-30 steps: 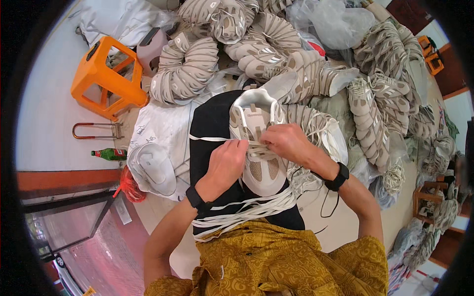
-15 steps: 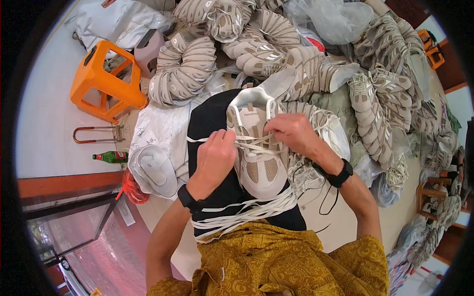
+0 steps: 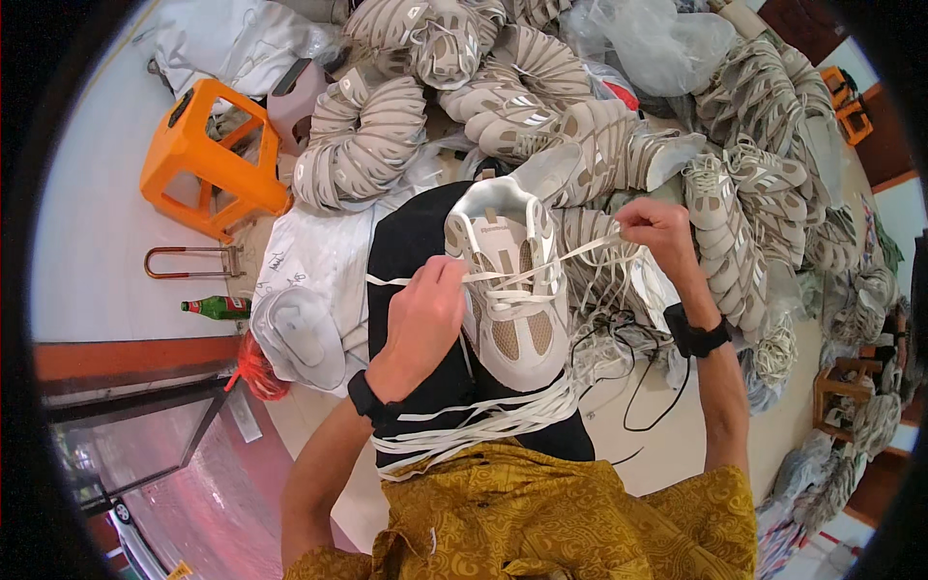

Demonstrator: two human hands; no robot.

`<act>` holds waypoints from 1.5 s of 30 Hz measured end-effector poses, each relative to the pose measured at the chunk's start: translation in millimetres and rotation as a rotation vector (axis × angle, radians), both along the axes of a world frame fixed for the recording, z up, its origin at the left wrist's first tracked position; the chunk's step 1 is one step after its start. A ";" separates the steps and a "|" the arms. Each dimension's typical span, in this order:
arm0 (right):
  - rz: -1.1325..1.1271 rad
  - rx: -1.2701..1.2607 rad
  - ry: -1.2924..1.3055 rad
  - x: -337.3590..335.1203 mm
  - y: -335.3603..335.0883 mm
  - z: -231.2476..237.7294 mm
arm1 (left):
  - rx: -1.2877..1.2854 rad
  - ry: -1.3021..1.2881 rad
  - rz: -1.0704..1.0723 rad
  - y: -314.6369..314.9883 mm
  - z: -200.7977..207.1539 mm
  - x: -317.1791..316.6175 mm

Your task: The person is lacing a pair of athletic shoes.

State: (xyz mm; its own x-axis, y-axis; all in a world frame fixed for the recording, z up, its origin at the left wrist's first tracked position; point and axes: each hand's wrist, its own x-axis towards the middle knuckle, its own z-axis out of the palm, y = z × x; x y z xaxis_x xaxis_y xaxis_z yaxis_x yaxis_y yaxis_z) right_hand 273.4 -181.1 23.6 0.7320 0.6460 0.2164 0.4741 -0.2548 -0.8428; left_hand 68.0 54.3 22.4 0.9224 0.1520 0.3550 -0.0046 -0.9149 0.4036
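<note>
A beige and white sneaker (image 3: 522, 348) rests on my dark-clad lap, its toe toward me and its collar facing away. Off-white lace crosses the lower part of its tongue. My left hand (image 3: 425, 309) pinches one lace end beside the shoe's left side, and the tip sticks out to the left. Raised to the right of the shoe, my right hand (image 3: 659, 232) pinches the other length of shoelace (image 3: 590, 246), which is stretched taut from the eyelets. A bundle of loose white laces (image 3: 483, 420) lies across my lap below the toe.
Curved stacks of beige shoe uppers (image 3: 358, 145) cover the far side and the right. An orange stool (image 3: 208, 159) stands at far left, near a green bottle (image 3: 217, 307). Black cords (image 3: 657, 416) lie on the floor to the right. Clear plastic bags (image 3: 657, 43) sit at the back.
My right hand has moved from the shoe's eyelets out to the right and up, drawing the lace tight. My left hand has stayed nearly in place, still pinching its lace.
</note>
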 end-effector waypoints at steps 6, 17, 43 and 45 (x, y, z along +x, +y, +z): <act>-0.005 0.008 -0.003 8.2 21.0 -6.2 | 0.175 -0.035 -0.156 -5.2 3.0 7.3; 0.328 -0.199 -0.549 -95.9 60.4 -23.2 | 0.115 0.073 -0.177 13.1 -3.0 7.1; 0.527 -0.470 -0.333 -90.1 61.8 24.1 | 0.148 0.103 -0.138 43.0 -1.3 -11.5; 0.590 -0.490 -0.474 -90.7 60.1 18.5 | 0.152 0.109 -0.139 42.9 -1.8 -12.1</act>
